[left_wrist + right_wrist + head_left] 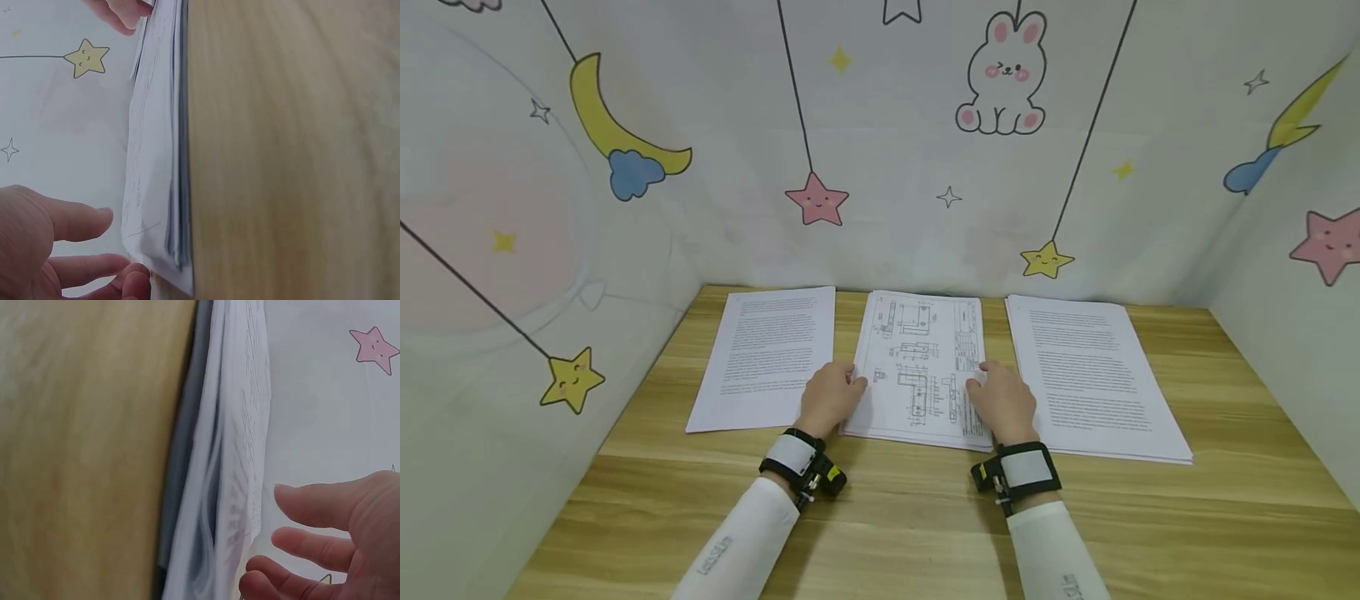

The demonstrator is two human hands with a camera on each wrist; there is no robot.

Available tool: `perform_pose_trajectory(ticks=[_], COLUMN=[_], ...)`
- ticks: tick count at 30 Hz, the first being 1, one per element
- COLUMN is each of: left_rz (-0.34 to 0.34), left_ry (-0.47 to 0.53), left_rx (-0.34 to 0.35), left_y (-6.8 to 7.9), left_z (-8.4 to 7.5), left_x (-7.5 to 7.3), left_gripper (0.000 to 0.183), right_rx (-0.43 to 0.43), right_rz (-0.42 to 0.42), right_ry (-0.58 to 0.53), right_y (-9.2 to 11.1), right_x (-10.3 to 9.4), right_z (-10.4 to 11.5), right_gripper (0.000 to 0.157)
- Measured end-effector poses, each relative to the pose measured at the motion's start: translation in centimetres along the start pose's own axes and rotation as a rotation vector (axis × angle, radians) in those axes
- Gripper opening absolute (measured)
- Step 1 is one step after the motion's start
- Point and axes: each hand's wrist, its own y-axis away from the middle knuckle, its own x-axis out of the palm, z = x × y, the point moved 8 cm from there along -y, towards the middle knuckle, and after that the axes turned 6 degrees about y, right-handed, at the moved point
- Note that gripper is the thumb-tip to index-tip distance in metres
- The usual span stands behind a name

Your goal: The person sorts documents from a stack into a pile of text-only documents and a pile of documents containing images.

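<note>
A stack of paper printed with technical drawings lies in the middle of the table. My left hand is at its left edge, and my right hand is at the right edge. From the left wrist view, the left thumb stands apart from the fingers, whose tips are right at the corner of the stack. The right wrist view shows the right thumb and fingers spread beside the stack, its sheets slightly fanned and bowed along the near edge. Neither hand pinches the paper.
A stack of text pages lies to the left, and another text stack lies to the right, close to the right hand. A white curtain with cartoon prints rises behind the wooden table and along its sides.
</note>
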Motion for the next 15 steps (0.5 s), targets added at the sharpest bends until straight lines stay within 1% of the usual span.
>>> perform_pose_trajectory(ticks=[4,7,9,11,13,15], left_rz=[-0.005,-0.026,-0.035,-0.04,-0.045,-0.059], left_ry=[0.006,0.007,0.007,0.009,0.012,0.001], left_rx=[-0.01,0.009,0.01,0.006,-0.002,0.006], left_y=[0.1,0.1,0.2,0.2,0.3,0.2], left_z=[0.8,1.2,1.5,1.8,2.2,2.6], left_x=[-1.1,-2.2,-3.0,-3.6,-4.1,-4.7], left_gripper=[0.041,0.04,0.039,0.039,0.039,0.04], right_rx=[-0.004,-0.002,-0.017,-0.047,-0.1,-0.158], right_rz=[-0.026,-0.012,0.0,-0.003,-0.022,-0.045], right_ry=[-0.057,-0.11,-0.139,-0.166,-0.177,-0.174], right_y=[0.1,0.4,0.6,0.8,1.1,1.4], right_x=[-0.3,-0.1,0.0,0.1,0.2,0.4], right_z=[0.7,1.6,2.4,3.5,4.9,6.3], right_gripper=[0.039,0.038,0.038,0.037,0.036,0.033])
